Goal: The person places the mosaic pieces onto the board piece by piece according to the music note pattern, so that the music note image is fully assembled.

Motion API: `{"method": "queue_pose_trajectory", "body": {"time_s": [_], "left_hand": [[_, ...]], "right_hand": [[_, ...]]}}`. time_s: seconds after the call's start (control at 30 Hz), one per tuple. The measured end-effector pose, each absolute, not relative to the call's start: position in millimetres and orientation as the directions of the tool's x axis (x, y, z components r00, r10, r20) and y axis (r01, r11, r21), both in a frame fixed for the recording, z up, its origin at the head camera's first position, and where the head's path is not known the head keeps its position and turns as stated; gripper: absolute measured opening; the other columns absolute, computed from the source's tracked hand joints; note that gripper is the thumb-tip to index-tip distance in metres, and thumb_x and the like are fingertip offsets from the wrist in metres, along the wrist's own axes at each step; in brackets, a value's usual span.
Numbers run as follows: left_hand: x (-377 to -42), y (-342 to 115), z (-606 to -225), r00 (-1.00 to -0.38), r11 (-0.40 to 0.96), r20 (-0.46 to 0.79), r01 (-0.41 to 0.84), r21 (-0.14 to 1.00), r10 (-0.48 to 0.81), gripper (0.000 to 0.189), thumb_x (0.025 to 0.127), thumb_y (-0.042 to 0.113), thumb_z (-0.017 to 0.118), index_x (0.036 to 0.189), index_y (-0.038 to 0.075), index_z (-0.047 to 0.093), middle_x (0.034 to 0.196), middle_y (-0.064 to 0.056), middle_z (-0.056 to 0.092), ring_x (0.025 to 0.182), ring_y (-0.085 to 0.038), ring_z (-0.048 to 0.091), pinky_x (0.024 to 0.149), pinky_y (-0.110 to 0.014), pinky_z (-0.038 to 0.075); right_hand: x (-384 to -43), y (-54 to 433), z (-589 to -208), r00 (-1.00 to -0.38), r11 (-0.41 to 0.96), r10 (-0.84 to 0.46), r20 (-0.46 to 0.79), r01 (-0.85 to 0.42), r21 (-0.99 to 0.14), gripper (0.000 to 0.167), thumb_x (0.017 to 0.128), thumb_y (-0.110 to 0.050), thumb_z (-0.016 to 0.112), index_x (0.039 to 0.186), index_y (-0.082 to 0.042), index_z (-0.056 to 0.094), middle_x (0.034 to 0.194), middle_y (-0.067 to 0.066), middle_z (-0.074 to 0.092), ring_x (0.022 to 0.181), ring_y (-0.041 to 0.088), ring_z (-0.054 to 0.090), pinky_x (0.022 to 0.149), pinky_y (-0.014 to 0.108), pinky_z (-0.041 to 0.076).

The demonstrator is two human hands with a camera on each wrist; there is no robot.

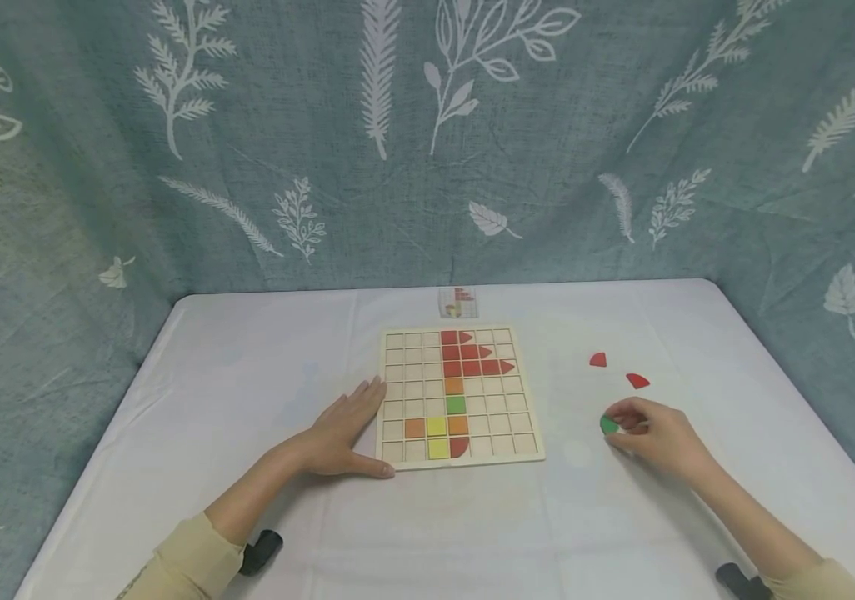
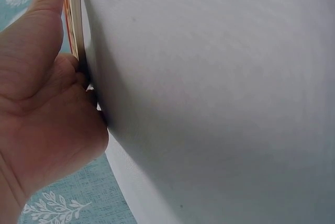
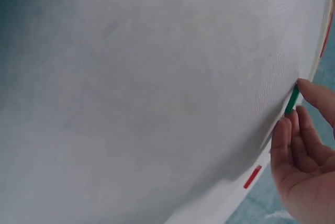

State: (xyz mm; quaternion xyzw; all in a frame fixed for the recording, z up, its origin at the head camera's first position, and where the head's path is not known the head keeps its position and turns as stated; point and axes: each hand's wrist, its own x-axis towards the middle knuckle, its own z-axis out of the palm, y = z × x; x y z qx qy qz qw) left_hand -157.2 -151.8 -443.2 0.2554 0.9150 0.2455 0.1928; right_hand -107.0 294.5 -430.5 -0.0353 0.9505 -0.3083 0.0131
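Note:
A wooden grid board (image 1: pixel 506 417) lies on the table with coloured tiles in its cells. Red squares and red triangles form rows at its top; orange, green (image 1: pixel 456 405) and yellow tiles (image 1: pixel 437 427) run below, ending in a red rounded tile (image 1: pixel 459 447). My left hand (image 1: pixel 341 433) rests against the board's left edge, fingers straight and thumb at the lower left corner. To the right of the board, my right hand (image 1: pixel 656 433) pinches a green rounded piece (image 1: pixel 608 424) between thumb and fingers, just at the cloth; in the right wrist view the green piece (image 3: pixel 292 99) appears edge-on.
Two red quarter-round pieces (image 1: pixel 598 360) (image 1: pixel 637 381) lie beyond my right hand. A small pattern card (image 1: pixel 458 302) lies behind the board. White cloth (image 1: pixel 247 358) covers the table, and a leaf-patterned teal curtain (image 1: pixel 367 208) hangs behind it.

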Motion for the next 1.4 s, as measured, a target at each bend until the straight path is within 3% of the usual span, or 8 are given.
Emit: {"method": "queue_pose_trajectory", "body": {"time_s": [0.3,0.67,1.0,1.2,1.4], "left_hand": [[-157,-153,-443,-0.797,0.754,-0.235,0.365,0.547,0.556,0.121,0.073,0.059,0.077,0.156,0.001,0.009,0.162,-0.016,0.005,0.149,-0.031,0.001,0.12,-0.05,0.003],[-155,-152,-439,-0.792,0.749,-0.239,0.363,0.555,0.561,0.121,0.073,0.059,0.076,0.155,0.0,0.009,0.162,-0.016,0.005,0.149,-0.031,0.001,0.12,-0.05,0.002],[-156,-152,-439,-0.788,0.747,-0.238,0.371,0.552,0.567,0.121,0.074,0.059,0.076,0.155,0.0,0.009,0.162,-0.016,0.005,0.149,-0.032,0.001,0.12,-0.05,0.002],[-159,-153,-441,-0.782,0.75,-0.248,0.375,0.545,0.572,0.121,0.074,0.06,0.075,0.156,0.001,0.008,0.163,-0.015,0.003,0.149,-0.031,0.0,0.12,-0.05,0.002],[-159,-156,-439,-0.769,0.732,-0.245,0.38,0.566,0.59,0.119,0.077,0.058,0.076,0.155,-0.001,0.007,0.162,-0.017,0.003,0.149,-0.033,0.0,0.119,-0.051,0.002]], "right_hand": [[-114,283,-428,-0.995,0.736,-0.069,-0.067,-0.006,-0.676,0.032,0.084,-0.017,0.078,0.112,-0.005,0.068,0.098,0.003,0.069,0.092,0.021,0.065,0.077,0.025,0.057],[-128,226,-425,-0.982,0.576,-0.156,-0.108,-0.002,-0.818,0.031,0.082,-0.021,0.079,0.11,-0.011,0.07,0.102,-0.001,0.07,0.096,0.016,0.064,0.087,0.03,0.056],[-137,160,-424,-0.93,0.506,-0.36,-0.067,-0.134,-0.852,0.023,0.081,-0.012,0.079,0.103,-0.015,0.072,0.095,-0.004,0.069,0.09,0.014,0.065,0.082,0.025,0.056],[-138,121,-425,-0.852,0.492,-0.523,-0.021,-0.282,-0.824,0.019,0.082,-0.011,0.079,0.099,-0.017,0.073,0.097,-0.009,0.07,0.087,0.007,0.068,0.078,0.021,0.056],[-141,97,-429,-0.77,0.504,-0.637,0.034,-0.449,-0.738,0.017,0.083,-0.015,0.078,0.099,-0.019,0.073,0.095,-0.014,0.068,0.083,0.005,0.061,0.076,0.02,0.053]]}}
